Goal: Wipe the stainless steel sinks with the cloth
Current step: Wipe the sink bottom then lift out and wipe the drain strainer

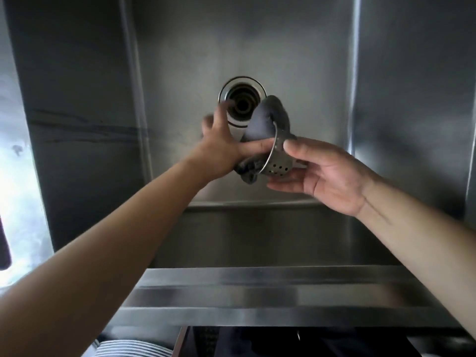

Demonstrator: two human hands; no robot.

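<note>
Over the sink (257,55), above its open drain (241,104): right hand (327,173) pinches a perforated strainer (277,161); left hand (224,148) presses the grey cloth (257,122) into it, thumb clamped on the cloth.

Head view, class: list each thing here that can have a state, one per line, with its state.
Drain: open, strainer removed.
Strainer basket: out of the drain, tilted on its side, held in the air.
Cloth: bunched, pushed into the strainer basket.
Left hand: holds the cloth, thumb pressing it.
Right hand: grips the strainer basket.
Sink: basin in view, no standing water seen.
</note>
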